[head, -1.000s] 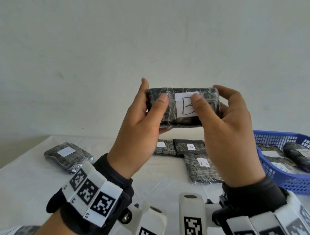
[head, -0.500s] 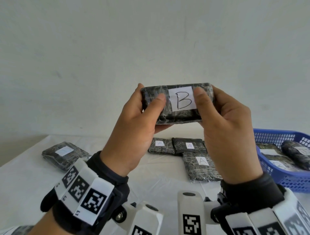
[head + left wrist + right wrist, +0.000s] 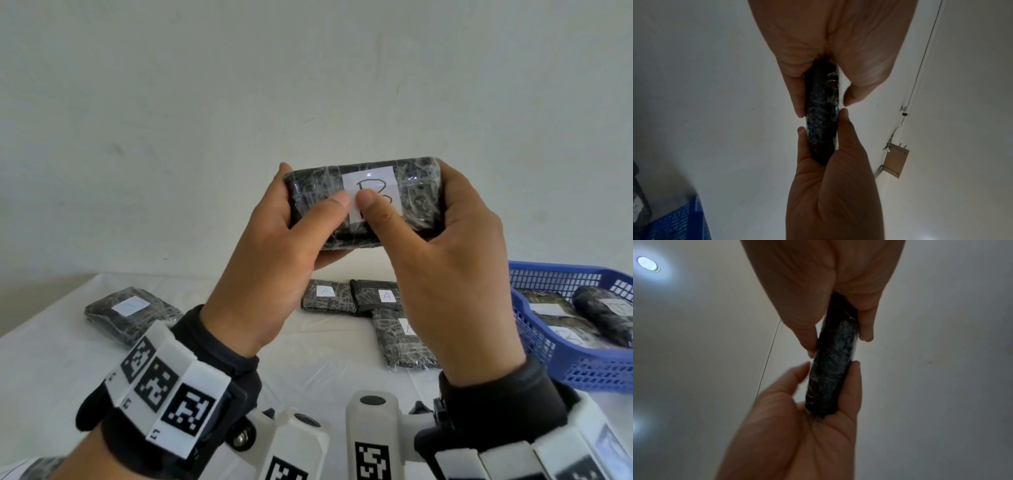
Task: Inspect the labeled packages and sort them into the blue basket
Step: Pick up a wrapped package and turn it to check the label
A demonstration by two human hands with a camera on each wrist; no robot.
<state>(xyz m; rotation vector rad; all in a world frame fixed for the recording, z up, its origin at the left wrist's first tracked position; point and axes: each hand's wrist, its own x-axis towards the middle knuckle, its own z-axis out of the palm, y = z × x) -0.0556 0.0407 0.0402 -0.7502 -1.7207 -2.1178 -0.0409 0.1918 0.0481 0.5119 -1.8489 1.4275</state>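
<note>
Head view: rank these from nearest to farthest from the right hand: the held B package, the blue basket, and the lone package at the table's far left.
1. The B package, gripped by the right hand itself, raised at centre.
2. The blue basket, on the table just right of that hand.
3. The lone package, far left on the table, beyond the left hand.

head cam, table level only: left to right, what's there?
Lone package → two A packages side by side → third A package, nearer the camera and partly behind the right hand → blue basket holding packages.
</note>
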